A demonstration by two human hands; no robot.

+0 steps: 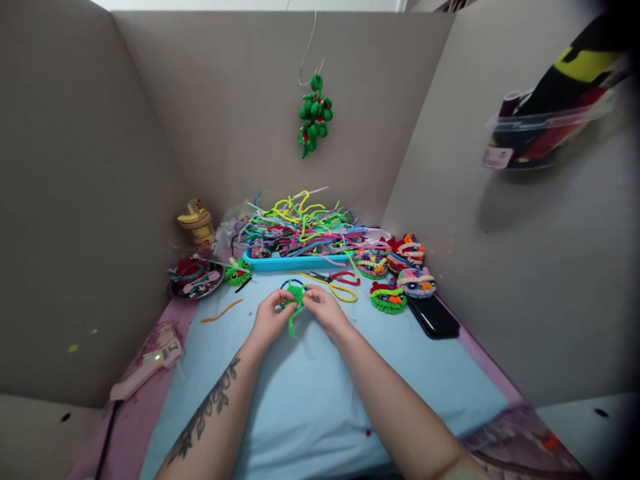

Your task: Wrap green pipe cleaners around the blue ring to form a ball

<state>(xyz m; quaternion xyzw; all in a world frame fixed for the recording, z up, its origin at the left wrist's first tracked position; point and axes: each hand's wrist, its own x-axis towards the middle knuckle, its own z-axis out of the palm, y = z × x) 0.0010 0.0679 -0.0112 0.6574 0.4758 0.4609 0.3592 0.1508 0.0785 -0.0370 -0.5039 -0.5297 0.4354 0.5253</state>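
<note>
Both my hands meet over the light blue mat and pinch a green pipe cleaner piece between them. My left hand grips its left side with closed fingers. My right hand grips its right side, fingers pressed together. A loose green end hangs down between the hands. Just behind the hands lie scissors with red and yellow handles.
A blue tray heaped with coloured pipe cleaners stands behind. Finished woven pieces and a black phone lie at the right. A pink glue gun, a metal dish and an orange pipe cleaner lie at the left. A green ornament hangs on the wall.
</note>
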